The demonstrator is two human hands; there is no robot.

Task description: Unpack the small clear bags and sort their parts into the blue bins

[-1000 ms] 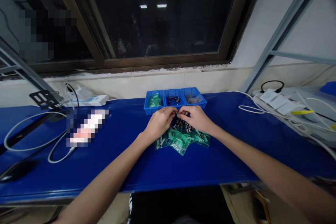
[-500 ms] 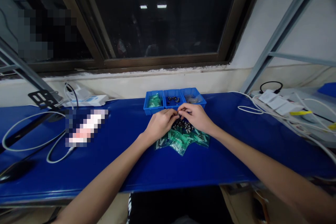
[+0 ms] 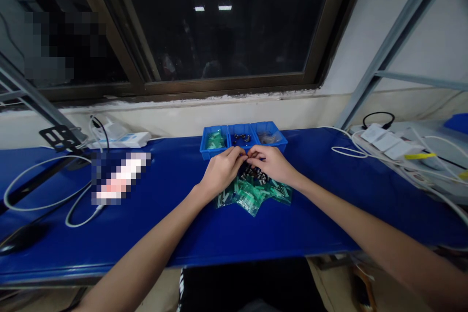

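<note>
Green plastic packets (image 3: pixel 252 198) lie beneath the left hand (image 3: pixel 222 171) and right hand (image 3: pixel 272 165), whose fingertips (image 3: pixel 239 152) pinch what seems a small dark fitting (image 3: pixel 247 158) near the blue trays (image 3: pixel 206 148), a close, steady pinch suiting such tiny work

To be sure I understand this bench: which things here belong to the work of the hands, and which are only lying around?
Part of the work: left hand, right hand, heap of green packets, blue bins, small black parts.

Just lying about: white cable, black computer mouse, white device, coiled black cable.
</note>
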